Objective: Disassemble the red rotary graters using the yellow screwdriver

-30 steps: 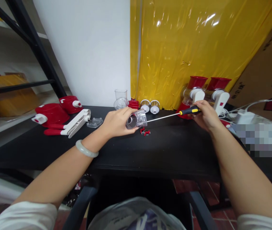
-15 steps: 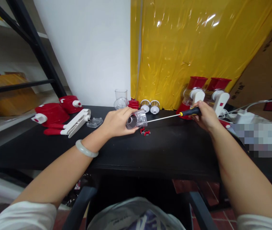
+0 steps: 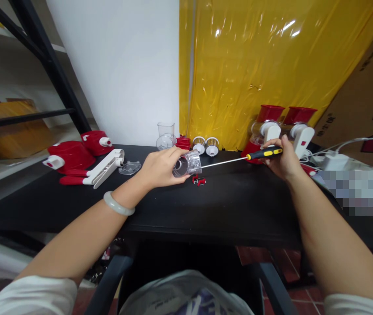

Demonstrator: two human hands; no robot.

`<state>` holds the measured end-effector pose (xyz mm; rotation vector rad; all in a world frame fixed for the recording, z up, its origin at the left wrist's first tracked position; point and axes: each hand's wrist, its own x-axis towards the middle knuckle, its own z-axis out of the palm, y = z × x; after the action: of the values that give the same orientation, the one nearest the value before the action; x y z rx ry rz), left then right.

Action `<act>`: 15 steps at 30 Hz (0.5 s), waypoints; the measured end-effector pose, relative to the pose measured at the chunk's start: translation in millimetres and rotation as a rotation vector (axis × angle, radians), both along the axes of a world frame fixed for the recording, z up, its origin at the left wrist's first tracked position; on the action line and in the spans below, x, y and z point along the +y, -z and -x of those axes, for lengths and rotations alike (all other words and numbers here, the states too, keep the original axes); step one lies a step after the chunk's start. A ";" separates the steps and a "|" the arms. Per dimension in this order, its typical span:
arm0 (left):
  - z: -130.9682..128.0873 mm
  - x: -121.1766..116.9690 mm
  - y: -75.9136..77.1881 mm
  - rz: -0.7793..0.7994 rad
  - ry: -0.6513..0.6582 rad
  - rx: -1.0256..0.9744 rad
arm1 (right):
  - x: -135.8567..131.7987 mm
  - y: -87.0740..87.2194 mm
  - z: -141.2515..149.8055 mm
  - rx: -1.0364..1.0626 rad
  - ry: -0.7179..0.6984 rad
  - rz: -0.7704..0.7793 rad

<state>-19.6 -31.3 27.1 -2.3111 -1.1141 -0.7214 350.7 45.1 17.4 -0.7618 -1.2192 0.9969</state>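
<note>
My left hand (image 3: 160, 168) is wrapped round a clear plastic cup-shaped part (image 3: 188, 164), held on its side just above the black table (image 3: 225, 205). My right hand (image 3: 283, 162) grips the black-and-yellow handle of a long screwdriver (image 3: 238, 159). Its thin metal shaft runs left and its tip goes into the end of the clear part. Small red plastic pieces (image 3: 198, 180) lie on the table right below the part.
Red-and-white housings (image 3: 74, 157) and a white handle (image 3: 106, 168) lie at the left. A clear disc (image 3: 130, 167), clear cup (image 3: 165, 134), and two metal drums (image 3: 205, 145) stand at the back. Two assembled red-topped units (image 3: 283, 127) stand behind my right hand. White cables (image 3: 346, 162) at right.
My right hand has shifted its hold on the screwdriver handle, showing more of the yellow grip. The left hand and the clear part have stayed put.
</note>
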 end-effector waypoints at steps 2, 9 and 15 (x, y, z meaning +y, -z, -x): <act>0.2 0.3 -0.2 -0.002 -0.002 -0.004 | 2.2 1.3 1.8 -0.069 0.056 -0.007; -0.1 -0.3 -0.4 -0.001 -0.002 0.000 | -4.1 -3.9 3.3 0.083 0.009 0.020; -0.9 -0.8 -0.7 0.000 0.004 0.001 | -6.2 -4.3 -1.0 0.114 -0.140 -0.026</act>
<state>-18.7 -32.1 27.8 -2.3143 -1.1094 -0.7217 351.7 38.9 21.6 -0.5970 -1.1964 1.1214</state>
